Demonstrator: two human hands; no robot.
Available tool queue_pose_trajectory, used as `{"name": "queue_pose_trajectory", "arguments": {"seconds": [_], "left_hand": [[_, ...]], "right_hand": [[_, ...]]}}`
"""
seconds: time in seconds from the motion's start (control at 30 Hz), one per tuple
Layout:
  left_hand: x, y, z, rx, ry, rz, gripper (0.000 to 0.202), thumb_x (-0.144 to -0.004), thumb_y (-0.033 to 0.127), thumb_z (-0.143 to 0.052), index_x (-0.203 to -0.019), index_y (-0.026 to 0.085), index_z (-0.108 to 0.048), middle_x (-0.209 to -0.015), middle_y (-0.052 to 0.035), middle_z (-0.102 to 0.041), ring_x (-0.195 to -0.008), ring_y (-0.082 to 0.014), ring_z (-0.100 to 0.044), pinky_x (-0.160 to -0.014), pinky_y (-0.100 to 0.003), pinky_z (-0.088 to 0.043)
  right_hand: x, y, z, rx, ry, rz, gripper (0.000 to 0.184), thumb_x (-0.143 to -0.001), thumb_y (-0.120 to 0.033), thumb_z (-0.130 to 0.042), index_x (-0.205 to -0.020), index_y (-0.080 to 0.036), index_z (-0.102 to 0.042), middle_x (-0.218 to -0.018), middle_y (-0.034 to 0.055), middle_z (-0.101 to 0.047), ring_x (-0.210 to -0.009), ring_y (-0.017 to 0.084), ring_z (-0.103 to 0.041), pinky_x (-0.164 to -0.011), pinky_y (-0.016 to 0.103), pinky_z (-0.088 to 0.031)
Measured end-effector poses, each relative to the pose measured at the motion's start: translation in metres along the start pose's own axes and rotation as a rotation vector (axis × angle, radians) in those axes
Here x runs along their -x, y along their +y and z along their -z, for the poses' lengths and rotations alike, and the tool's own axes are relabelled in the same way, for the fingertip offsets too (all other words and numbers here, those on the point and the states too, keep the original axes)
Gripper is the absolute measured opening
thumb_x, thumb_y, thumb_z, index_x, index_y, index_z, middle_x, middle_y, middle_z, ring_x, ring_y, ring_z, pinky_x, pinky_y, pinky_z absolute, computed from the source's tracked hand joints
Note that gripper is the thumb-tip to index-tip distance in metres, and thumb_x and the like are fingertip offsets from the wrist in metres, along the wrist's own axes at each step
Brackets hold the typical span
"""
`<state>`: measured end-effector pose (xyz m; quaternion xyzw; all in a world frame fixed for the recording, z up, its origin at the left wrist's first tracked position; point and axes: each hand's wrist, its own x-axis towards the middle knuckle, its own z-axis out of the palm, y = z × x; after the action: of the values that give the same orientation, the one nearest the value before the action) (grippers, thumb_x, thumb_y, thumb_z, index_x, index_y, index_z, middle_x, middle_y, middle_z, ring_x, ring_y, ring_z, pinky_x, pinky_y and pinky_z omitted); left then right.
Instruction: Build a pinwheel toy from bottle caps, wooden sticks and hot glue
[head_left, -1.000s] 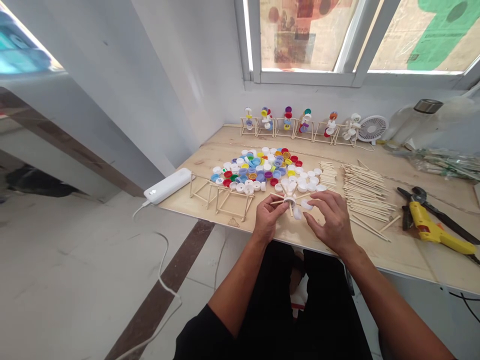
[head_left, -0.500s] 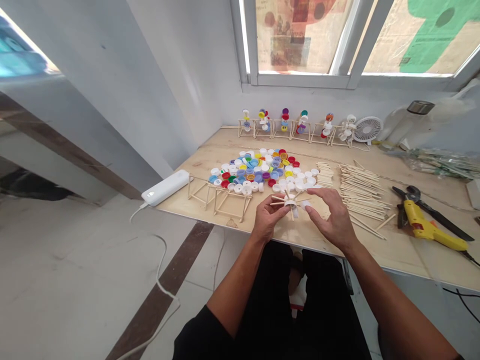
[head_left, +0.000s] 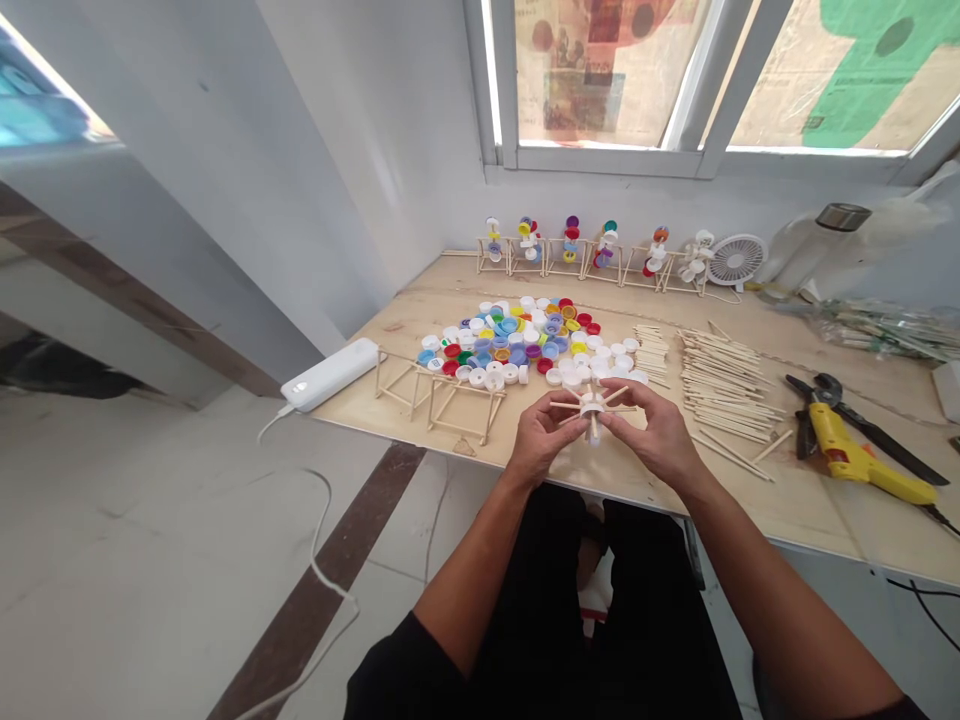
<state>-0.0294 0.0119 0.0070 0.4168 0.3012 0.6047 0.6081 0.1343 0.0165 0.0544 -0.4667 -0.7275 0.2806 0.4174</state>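
Note:
Between my hands, above the table's front edge, is a spoked wheel (head_left: 592,404): a white bottle cap hub with several thin wooden sticks pointing outward. My left hand (head_left: 541,432) grips it from the left, thumb near the hub. From the right, my right hand (head_left: 651,425) pinches it with thumb and forefinger. My fingers partly hide the sticks. Just beyond lies a pile of coloured bottle caps (head_left: 517,353), white ones nearest. Right of my right hand are loose wooden sticks (head_left: 724,385).
Two stick frames (head_left: 466,408) stand left, by a white power strip (head_left: 331,374). A yellow glue gun (head_left: 862,460) and black-handled cutters (head_left: 892,435) lie right. Along the wall stand finished cap wheels on frames (head_left: 571,248), a small white fan (head_left: 737,261) and a bottle (head_left: 814,245).
My right hand has moved left and closed on the wheel; the small white piece at its fingertips no longer shows there. The wheel has shifted slightly right.

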Motion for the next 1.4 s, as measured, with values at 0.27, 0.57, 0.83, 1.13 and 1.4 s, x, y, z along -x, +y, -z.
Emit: {"name": "queue_pose_trajectory", "arguments": {"seconds": [0.27, 0.57, 0.83, 1.13, 1.4], "left_hand": [[0.001, 0.001, 0.000, 0.038, 0.047, 0.028, 0.035, -0.058, 0.027, -0.082, -0.087, 0.018, -0.066, -0.088, -0.0044, -0.070, -0.082, -0.0194, -0.066, -0.075, -0.030, -0.049], [0.002, 0.000, 0.001, 0.050, 0.051, 0.032, 0.033, -0.057, 0.026, -0.082, -0.084, 0.017, -0.064, -0.080, -0.0020, -0.069, -0.074, -0.0160, -0.064, -0.070, -0.027, -0.047], [0.000, -0.001, 0.001, 0.090, 0.180, -0.024, 0.036, -0.056, 0.026, -0.082, -0.083, 0.018, -0.061, -0.077, -0.0015, -0.067, -0.074, -0.0152, -0.064, -0.070, -0.025, -0.046], [-0.002, -0.004, 0.003, 0.128, 0.264, -0.066, 0.038, -0.054, 0.027, -0.082, -0.084, 0.018, -0.061, -0.078, -0.0016, -0.067, -0.073, -0.0140, -0.063, -0.068, -0.025, -0.046], [-0.002, -0.004, 0.003, 0.145, 0.273, -0.075, 0.040, -0.053, 0.027, -0.083, -0.085, 0.018, -0.061, -0.077, -0.0008, -0.067, -0.071, -0.0123, -0.062, -0.067, -0.023, -0.046]], "right_hand": [[0.007, 0.008, -0.019, -0.245, 0.110, -0.109, 0.042, -0.073, -0.040, -0.069, -0.110, -0.022, -0.060, -0.093, 0.0042, -0.064, -0.092, 0.020, -0.062, -0.090, 0.042, -0.047], [0.012, 0.006, -0.023, -0.141, 0.120, -0.047, 0.042, -0.075, -0.040, -0.067, -0.112, -0.022, -0.059, -0.098, 0.0053, -0.066, -0.092, 0.020, -0.061, -0.088, 0.041, -0.047], [0.010, 0.014, 0.000, -0.125, 0.117, -0.034, 0.042, -0.077, -0.036, -0.064, -0.117, -0.024, -0.058, -0.109, 0.0065, -0.067, -0.103, 0.022, -0.060, -0.091, 0.043, -0.044], [0.002, 0.046, 0.032, 0.293, 0.326, -0.081, 0.027, -0.080, -0.036, -0.054, -0.098, -0.019, -0.066, -0.099, 0.0087, -0.069, -0.091, 0.024, -0.062, -0.082, 0.045, -0.047], [-0.025, 0.057, 0.014, 0.794, 0.106, 0.097, 0.027, -0.083, -0.030, -0.051, -0.103, -0.019, -0.065, -0.102, 0.0109, -0.067, -0.094, 0.029, -0.056, -0.078, 0.044, -0.043]]}}
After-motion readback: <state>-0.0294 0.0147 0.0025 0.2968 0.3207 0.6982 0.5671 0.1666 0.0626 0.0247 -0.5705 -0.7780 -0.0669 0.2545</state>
